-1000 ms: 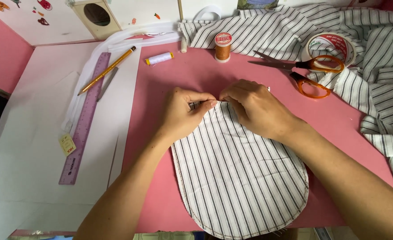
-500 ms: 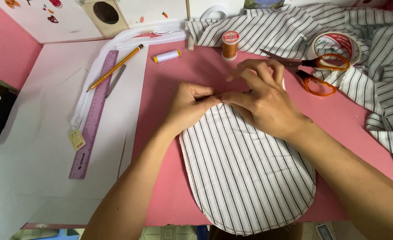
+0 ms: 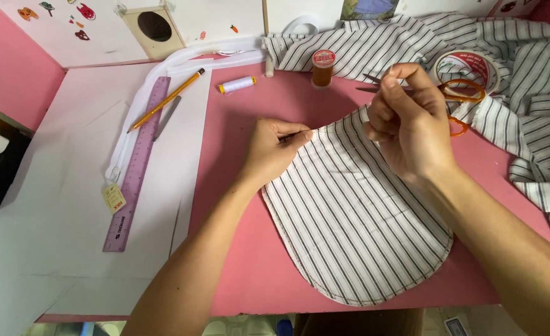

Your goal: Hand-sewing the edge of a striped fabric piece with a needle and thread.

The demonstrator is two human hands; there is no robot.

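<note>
Pink work table [image 3: 256, 274], with a white paper sheet [image 3: 57, 205] covering its left half and a heap of loose striped cloth [image 3: 523, 81] at the far right. Centre: the rounded striped fabric piece [image 3: 355, 230] lies flat, curved end near, straight edge far. The left hand [image 3: 272, 152] pinches the far left corner of that edge between thumb and fingertips, apparently to keep the cloth taut. The right hand [image 3: 408, 124] is raised just above the far edge, fingers pressed together as if pinching something fine; what it holds cannot be told. Orange-handled scissors [image 3: 455, 96] and a tape roll [image 3: 467, 67] lie behind it. On the paper: purple ruler [image 3: 137, 165], yellow pencil [image 3: 166, 99]. Far centre: white thread spool [image 3: 237, 84], orange thread spool [image 3: 323, 67]. No filled container is visible.
</note>
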